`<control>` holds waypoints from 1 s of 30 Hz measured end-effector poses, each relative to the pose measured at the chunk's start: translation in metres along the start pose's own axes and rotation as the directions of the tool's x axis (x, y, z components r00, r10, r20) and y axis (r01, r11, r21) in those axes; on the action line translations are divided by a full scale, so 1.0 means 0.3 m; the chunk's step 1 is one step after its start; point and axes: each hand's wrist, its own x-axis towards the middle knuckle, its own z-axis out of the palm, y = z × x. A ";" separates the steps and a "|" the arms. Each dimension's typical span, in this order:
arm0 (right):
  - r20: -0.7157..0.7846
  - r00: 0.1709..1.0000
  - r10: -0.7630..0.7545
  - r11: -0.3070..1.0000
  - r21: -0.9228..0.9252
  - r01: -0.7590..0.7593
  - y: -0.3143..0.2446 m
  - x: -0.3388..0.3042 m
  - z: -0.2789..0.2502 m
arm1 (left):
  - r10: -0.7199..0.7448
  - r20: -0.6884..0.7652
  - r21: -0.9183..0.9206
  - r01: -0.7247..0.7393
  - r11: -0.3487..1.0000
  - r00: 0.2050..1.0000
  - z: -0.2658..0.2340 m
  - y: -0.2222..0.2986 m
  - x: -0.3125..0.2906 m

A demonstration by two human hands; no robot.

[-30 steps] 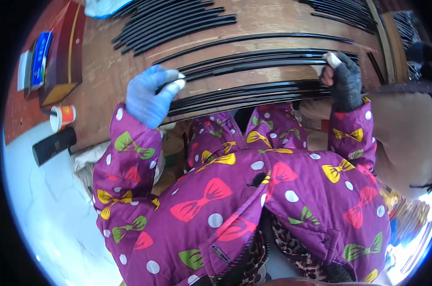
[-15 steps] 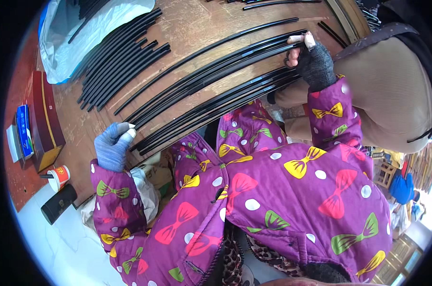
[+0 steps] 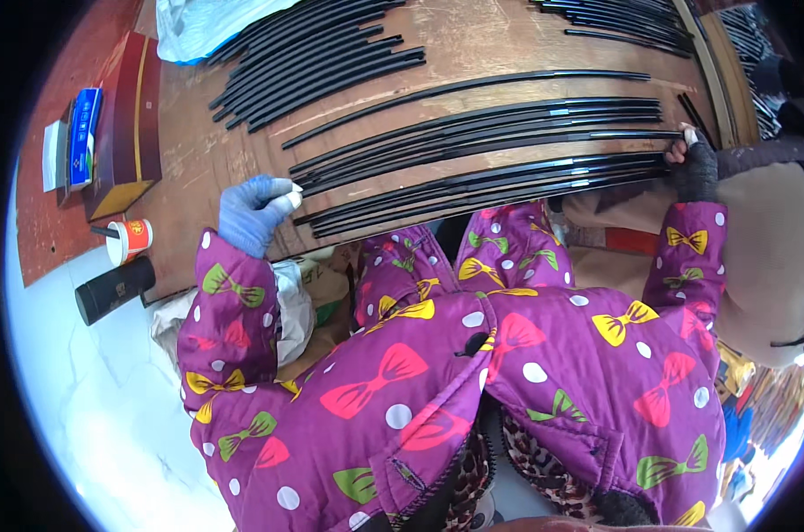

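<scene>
Black curved strips (image 3: 482, 182) are lying lengthwise along the near edge of the wooden tabletop (image 3: 473, 44), spanning both hands so each end can be steadied. The left hand (image 3: 253, 211), in a blue glove, is closing on their left ends; the right hand (image 3: 693, 164), in a dark fingerless glove, is pinching the right ends. Compared with half a second ago, the strips are sitting more level, and the left hand is higher.

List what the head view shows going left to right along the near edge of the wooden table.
Black oblong case → paper cup → blue-gloved left hand at the strips' left ends → long black strips → dark-gloved right hand at their right ends.
</scene>
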 end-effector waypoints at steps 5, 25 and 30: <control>-0.185 0.982 0.033 0.989 -0.137 -0.059 -0.008 0.000 0.071 | 0.026 -0.006 0.010 -0.026 1.000 1.000 0.014 -0.022 0.006; 0.342 0.931 -0.129 -0.740 -0.658 0.139 -0.078 0.334 0.459 | 0.398 0.026 0.841 -0.235 0.488 0.917 0.089 0.143 0.255; 0.306 0.952 -0.026 -0.787 -0.593 0.169 -0.073 0.345 0.498 | 0.419 0.008 0.847 -0.228 0.480 0.908 0.084 0.115 0.244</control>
